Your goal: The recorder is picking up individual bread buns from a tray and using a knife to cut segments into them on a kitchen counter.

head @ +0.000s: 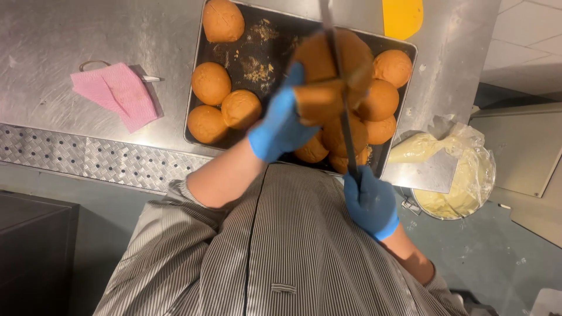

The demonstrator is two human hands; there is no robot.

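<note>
Left hand (281,126) grips bun (331,73) — right hand (370,202) grips knife (342,99), over tray (196,88).

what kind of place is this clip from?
Most likely a commercial kitchen or bakery. A stainless steel worktop carries a dark baking tray of round brown buns. The gloved left hand holds a bun while the gloved right hand cuts it with a long knife.

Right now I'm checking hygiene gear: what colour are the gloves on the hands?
Blue on both the left hand and right hand; clearest in the head view.
</note>
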